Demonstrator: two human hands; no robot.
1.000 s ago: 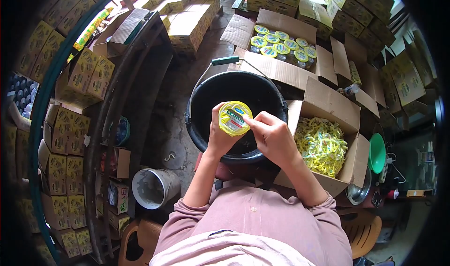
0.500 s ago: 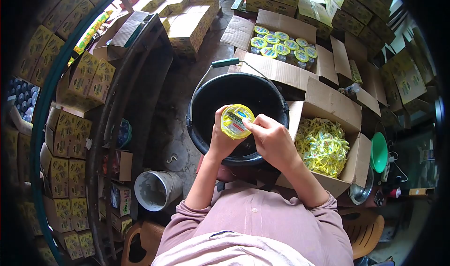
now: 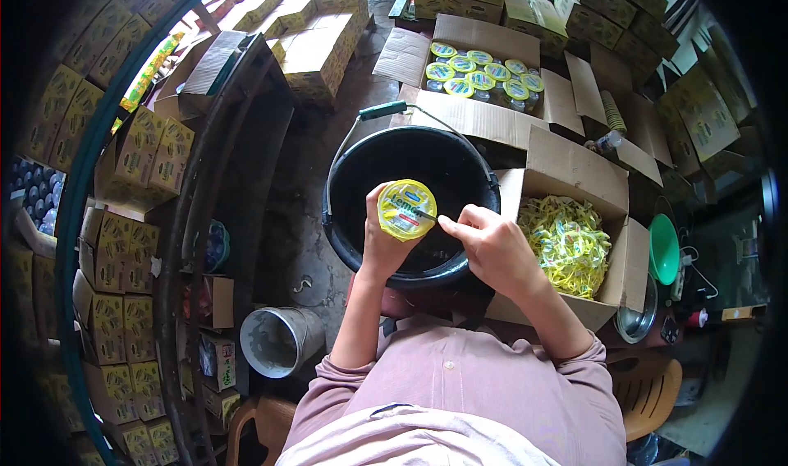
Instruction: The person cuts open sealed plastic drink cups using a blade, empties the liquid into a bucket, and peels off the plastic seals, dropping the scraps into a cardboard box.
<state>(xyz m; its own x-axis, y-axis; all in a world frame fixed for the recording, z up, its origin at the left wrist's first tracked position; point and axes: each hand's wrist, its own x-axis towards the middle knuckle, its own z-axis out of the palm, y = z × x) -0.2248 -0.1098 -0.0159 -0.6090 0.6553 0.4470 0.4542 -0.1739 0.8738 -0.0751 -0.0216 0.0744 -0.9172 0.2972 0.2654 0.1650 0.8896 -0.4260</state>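
Note:
My left hand (image 3: 384,240) is wrapped round a sealed drink cup (image 3: 408,209) with a yellow-rimmed printed lid facing me. My right hand (image 3: 492,244) is closed, its index finger stretched toward the cup. A thin dark blade-like tool (image 3: 428,215) reaches from those fingers onto the lid; its handle is hidden in the hand. Beneath both hands stands a large black bucket (image 3: 345,248) with its wire handle raised at the back. The bucket's dark inside is hard to make out.
At the right, an open carton (image 3: 574,158) holds tangled yellow plastic strips (image 3: 565,248). Behind it, another carton (image 3: 460,113) contains several lidded cups (image 3: 484,73). A grey pail (image 3: 281,343) stands left of me, near a shelf (image 3: 176,302) stacked with boxes. A green bowl (image 3: 664,249) is at far right.
My right hand has drawn back a little to the right from the lid, and the dark tool now shows across it. The cup's lid print is turned differently. The whole view has shifted slightly.

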